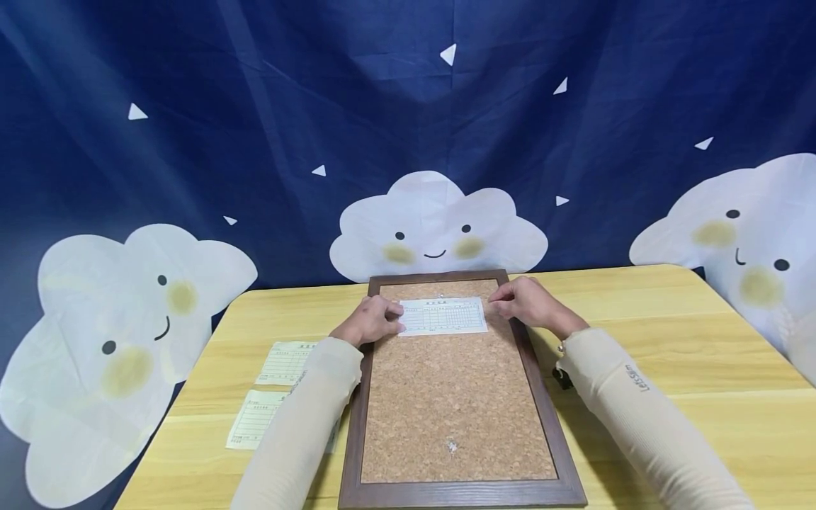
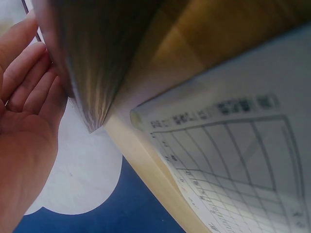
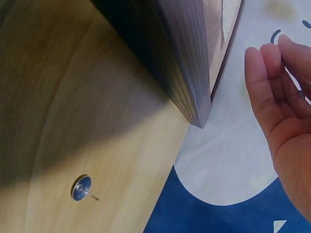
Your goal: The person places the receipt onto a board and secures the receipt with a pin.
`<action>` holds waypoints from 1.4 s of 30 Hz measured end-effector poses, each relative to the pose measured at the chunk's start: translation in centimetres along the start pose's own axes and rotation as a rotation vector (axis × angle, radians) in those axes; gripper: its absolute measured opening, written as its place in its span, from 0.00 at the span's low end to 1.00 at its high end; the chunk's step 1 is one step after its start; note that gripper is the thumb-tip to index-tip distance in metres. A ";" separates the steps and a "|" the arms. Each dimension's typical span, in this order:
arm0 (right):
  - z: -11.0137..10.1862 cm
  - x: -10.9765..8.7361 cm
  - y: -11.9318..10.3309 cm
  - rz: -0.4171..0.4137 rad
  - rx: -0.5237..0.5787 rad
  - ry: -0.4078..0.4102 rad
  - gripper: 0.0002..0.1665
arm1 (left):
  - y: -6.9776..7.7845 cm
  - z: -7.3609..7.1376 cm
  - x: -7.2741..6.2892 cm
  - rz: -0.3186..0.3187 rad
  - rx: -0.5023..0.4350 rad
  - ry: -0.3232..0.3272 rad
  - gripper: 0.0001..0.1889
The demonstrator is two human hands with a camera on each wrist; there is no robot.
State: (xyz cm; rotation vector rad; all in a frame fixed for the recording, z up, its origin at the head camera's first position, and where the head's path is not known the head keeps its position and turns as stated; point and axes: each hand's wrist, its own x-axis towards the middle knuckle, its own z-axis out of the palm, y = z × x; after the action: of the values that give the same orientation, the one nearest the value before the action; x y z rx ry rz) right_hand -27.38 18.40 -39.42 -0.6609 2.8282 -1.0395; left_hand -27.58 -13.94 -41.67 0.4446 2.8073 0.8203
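Observation:
A white printed form (image 1: 443, 316) lies across the upper part of a cork board (image 1: 455, 397) with a dark brown wooden frame (image 1: 462, 494). At the form's left edge, my left hand (image 1: 371, 319) rests with thumb and forefinger spread, their tips touching the paper. Close to the right edge is my right hand (image 1: 528, 303), its thumb and fingertips drawn together above the board. Whether anything sits between those fingertips is too small to tell. A small shiny object (image 1: 442, 295) shows just above the form. Lower on the cork lies a small silvery cluster (image 1: 452, 445).
Two pale green forms, one upper (image 1: 287, 363) and one lower (image 1: 255, 418), lie on the wooden table left of the board, partly covered by my left sleeve. On the table right of the frame, a thumbtack (image 3: 81, 188) lies point up. A blue cloud-patterned curtain (image 1: 408, 106) hangs behind.

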 end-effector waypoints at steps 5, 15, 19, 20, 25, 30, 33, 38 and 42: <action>0.0 0.2 -0.1 -0.017 -0.018 0.009 0.05 | 0.0 0.0 0.0 -0.008 -0.008 -0.003 0.20; 0.2 0.5 -0.3 -0.061 0.026 0.015 0.05 | 0.0 0.0 0.0 -0.016 -0.005 -0.004 0.20; 0.2 0.5 -0.4 -0.072 0.013 0.014 0.05 | 0.0 -0.1 0.0 -0.016 -0.007 -0.010 0.20; 0.2 0.6 -0.4 -0.076 0.007 0.013 0.05 | 0.0 -0.1 0.0 -0.016 -0.006 -0.011 0.20; 0.2 0.8 -0.5 -0.087 -0.015 0.014 0.05 | -0.1 0.0 0.1 -0.011 -0.001 -0.004 0.20; 0.3 1.2 -1.0 -0.058 -0.017 0.004 0.06 | -0.1 0.0 0.1 -0.010 -0.007 -0.002 0.20; 0.3 1.5 -1.4 -0.028 -0.026 -0.002 0.06 | -0.1 0.0 0.1 -0.013 -0.011 -0.005 0.20; 0.5 1.9 -1.8 -0.023 -0.033 0.003 0.07 | 0.0 0.0 0.0 -0.018 -0.011 -0.003 0.20; 0.6 2.2 -2.1 -0.008 -0.023 0.000 0.06 | 0.1 0.0 0.1 -0.021 -0.010 -0.001 0.20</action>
State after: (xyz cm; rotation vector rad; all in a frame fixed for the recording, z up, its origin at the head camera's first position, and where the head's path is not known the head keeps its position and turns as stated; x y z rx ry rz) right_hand -28.51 15.69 -38.42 -0.6749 2.8439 -1.0099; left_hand -27.65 -13.88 -41.61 0.4138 2.8002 0.8298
